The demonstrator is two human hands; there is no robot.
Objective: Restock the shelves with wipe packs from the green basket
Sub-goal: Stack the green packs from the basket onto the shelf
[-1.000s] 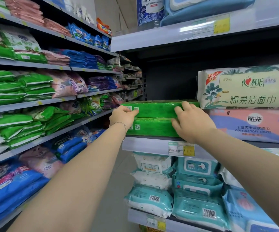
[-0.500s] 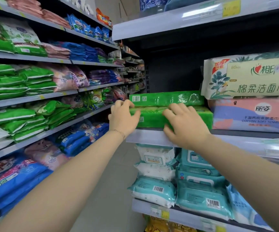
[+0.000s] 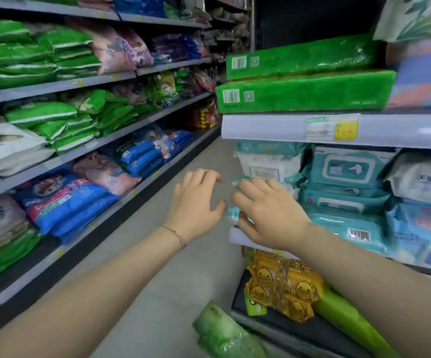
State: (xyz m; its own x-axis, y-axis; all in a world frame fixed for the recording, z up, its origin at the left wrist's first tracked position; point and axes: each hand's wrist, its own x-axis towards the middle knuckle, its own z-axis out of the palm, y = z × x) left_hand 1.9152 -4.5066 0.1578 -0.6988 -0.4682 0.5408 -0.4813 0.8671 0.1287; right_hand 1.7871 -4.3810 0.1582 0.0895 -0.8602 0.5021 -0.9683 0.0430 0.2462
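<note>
Placement looks finished for two packs, and I judge the step in hand to be the reach for the next one. The left hand [image 3: 196, 202] and right hand [image 3: 266, 210] hang in front of the shelving, fingers [image 3: 204, 174] loosely spread and slightly curled, gripping nothing. Well above the fingertips, two green wipe packs [image 3: 305, 91] lie stacked on the shelf [image 3: 268, 129]: flat slabs in glossy, crinkled film, barcodes facing out. Just beyond the right fingers sit softer teal packs [image 3: 343, 171] with flip lids. Far below the wrists, another green pack [image 3: 224, 334] shows in shiny wrap; what holds it is out of view. Taking it probably calls for a flat two-handed grip, since the film looks slippery.
</note>
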